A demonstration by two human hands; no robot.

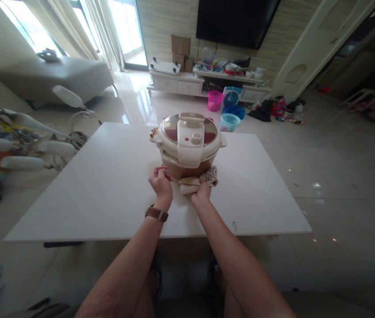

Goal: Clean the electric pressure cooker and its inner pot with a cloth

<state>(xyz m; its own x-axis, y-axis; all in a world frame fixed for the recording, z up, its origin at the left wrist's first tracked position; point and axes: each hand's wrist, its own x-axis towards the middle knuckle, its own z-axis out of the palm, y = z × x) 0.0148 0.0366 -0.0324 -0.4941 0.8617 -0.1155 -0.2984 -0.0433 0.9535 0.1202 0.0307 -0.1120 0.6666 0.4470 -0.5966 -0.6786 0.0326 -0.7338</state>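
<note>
A cream and brown electric pressure cooker (189, 145) stands upright on the white table (114, 194), its lid on and its knob panel facing me. Just in front of its base, my right hand (203, 191) is closed around a bunched beige cloth (190, 182) with a dark pattern on one end. My left hand (161, 179), with a brown watch (156, 213) on the wrist, is closed in a pinch at the cooker's lower left. From its fingertips a thin pale edge of the cloth runs toward the bundle. The fingers partly hide that edge.
Beyond the table are a turquoise basket (230, 122), a pink basket (215, 100) and a cluttered low cabinet (187, 86). A lamp fixture with white shades (24, 163) lies left of the table. Bags (278, 108) sit on the floor at right.
</note>
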